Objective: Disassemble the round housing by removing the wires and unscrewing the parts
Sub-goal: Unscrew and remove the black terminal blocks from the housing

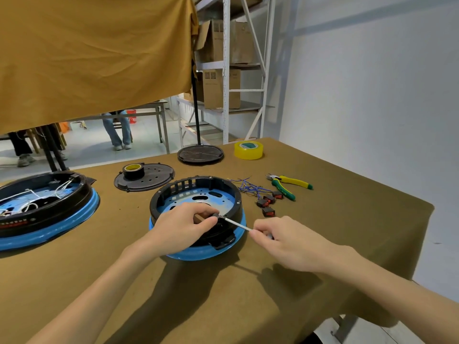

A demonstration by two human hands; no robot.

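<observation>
A round black housing on a blue base [196, 194] sits mid-table, its blue metal floor bare of wires. My left hand [183, 223] lies over its near rim and grips a screwdriver by its dark handle [206, 217]. The steel shaft [236, 223] runs right and toward me, and my right hand [280, 238] pinches its far end. To the right of the housing lies a tangle of blue and yellow wires [248, 187] with several black-and-red switches [268, 203].
A second black-and-blue housing [47, 209], still full of white wires, sits at the left. A black perforated cover [146, 180] with a black tape roll, a round stand base [200, 153], yellow tape [248, 150] and green-yellow pliers [290, 186] lie behind. The table edge runs along the right.
</observation>
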